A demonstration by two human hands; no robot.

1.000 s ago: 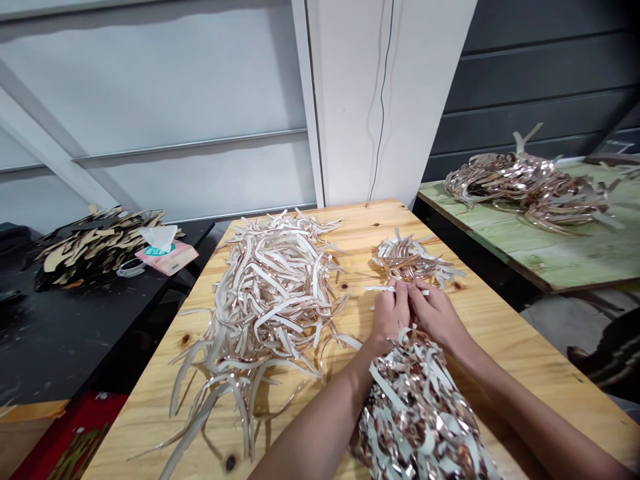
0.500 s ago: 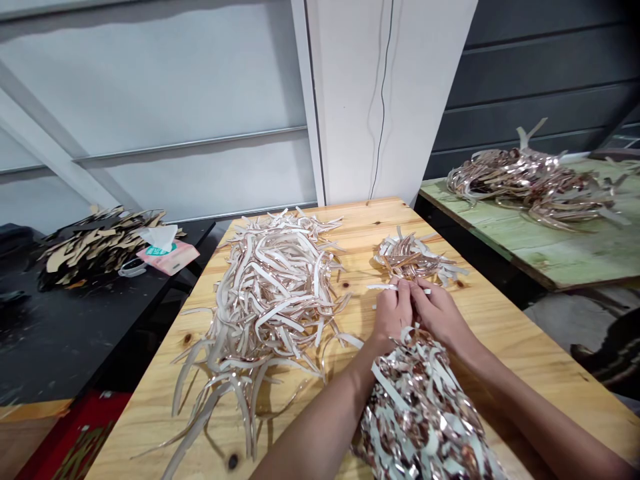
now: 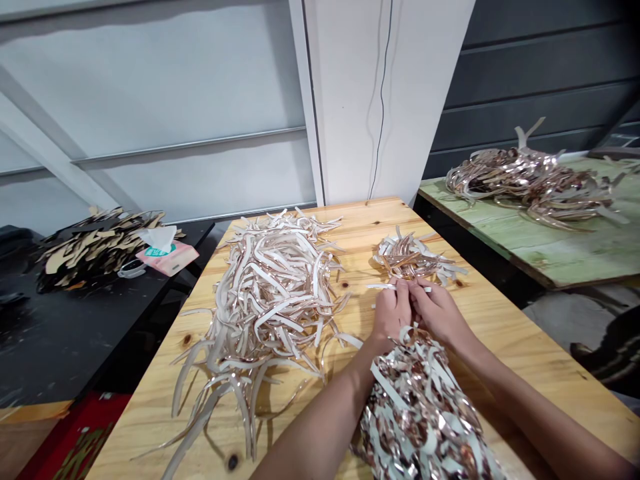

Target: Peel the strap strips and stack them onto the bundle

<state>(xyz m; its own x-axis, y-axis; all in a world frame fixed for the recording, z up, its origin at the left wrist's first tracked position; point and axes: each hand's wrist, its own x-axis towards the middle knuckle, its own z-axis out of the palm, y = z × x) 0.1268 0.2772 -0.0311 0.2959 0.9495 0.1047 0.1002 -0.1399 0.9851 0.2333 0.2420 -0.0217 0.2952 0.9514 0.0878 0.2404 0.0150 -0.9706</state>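
Side by side, my left hand (image 3: 393, 312) and my right hand (image 3: 436, 308) pinch a narrow white strip (image 3: 381, 286) whose ends stick out past the fingers. Both are closed, with the fingertips mostly hidden. Just below them, between my forearms, lies a bulky fringed piece (image 3: 425, 413) of knotted white and shiny rose-gold strips; its upper end reaches up to the hands. Beyond my fingers sits a small heap of cut strips (image 3: 413, 257). A large pile of loose white and rose-gold strips (image 3: 280, 287) spreads to the left.
These lie on a wooden table (image 3: 355, 387). At left, a black table (image 3: 100, 333) carries dark and tan scraps (image 3: 100, 247) and a pink tissue pack (image 3: 170, 258). On the right, a green tabletop (image 3: 565, 260) bears more shiny strips (image 3: 530, 177). A white pillar (image 3: 380, 100) stands behind.
Almost nothing differs. Both hands keep their grip at the same spot, and the strip's right end shows slightly more level between the fingers.
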